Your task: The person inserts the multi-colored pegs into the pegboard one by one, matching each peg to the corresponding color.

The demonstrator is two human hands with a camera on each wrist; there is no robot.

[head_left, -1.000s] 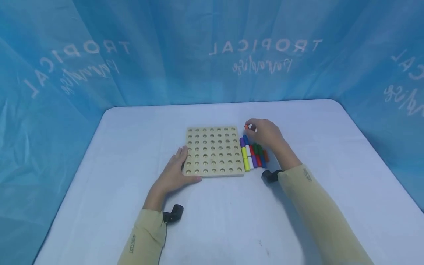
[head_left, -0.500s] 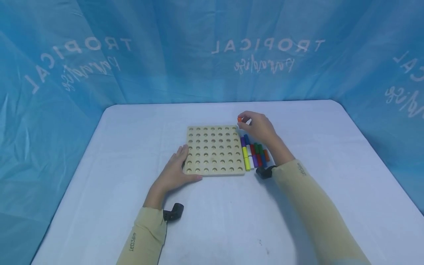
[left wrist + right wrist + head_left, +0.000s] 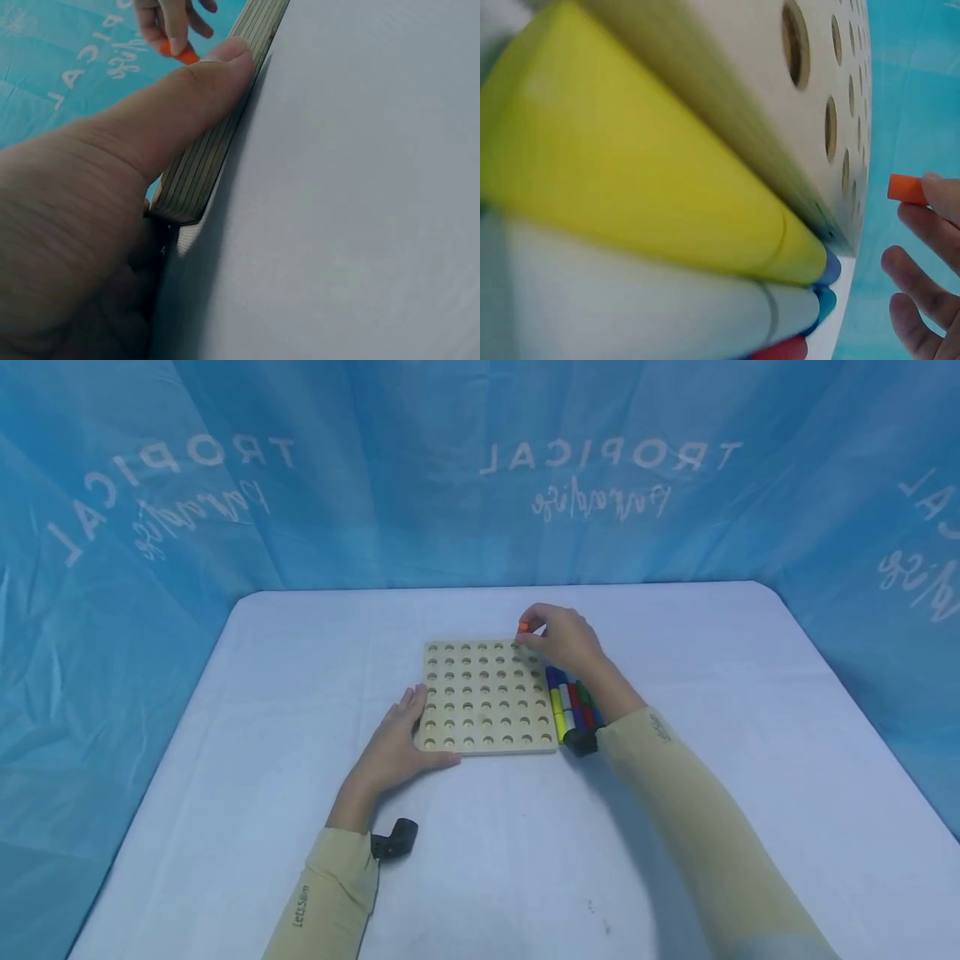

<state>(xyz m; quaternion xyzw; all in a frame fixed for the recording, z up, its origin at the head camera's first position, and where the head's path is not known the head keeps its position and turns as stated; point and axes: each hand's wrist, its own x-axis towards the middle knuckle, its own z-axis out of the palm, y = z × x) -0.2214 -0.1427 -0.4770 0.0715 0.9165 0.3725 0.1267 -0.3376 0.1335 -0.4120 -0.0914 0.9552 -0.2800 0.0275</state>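
A square wooden pegboard point(image 3: 476, 714) with rows of round holes lies on the table. My left hand point(image 3: 390, 745) rests at its near left corner, the straight thumb along the front edge and the fingers along the left side. In the left wrist view the thumb point(image 3: 202, 82) presses against the layered edge. My right hand point(image 3: 566, 639) pinches a small orange peg point(image 3: 906, 189) between thumb and index finger, with the other fingers loosely bent. In the head view the peg is over the board's far edge, near the back right holes.
Right of the board lie several coloured pegs in rows: yellow point(image 3: 557, 714), white point(image 3: 652, 292), red, purple, green and blue, partly hidden under the right wrist. A white cloth covers the table point(image 3: 480, 843). A blue printed curtain point(image 3: 405, 485) hangs behind it.
My right hand has carried the orange peg leftward and away, from above the coloured pegs to the board's far edge. The left hand keeps its place at the board's corner.
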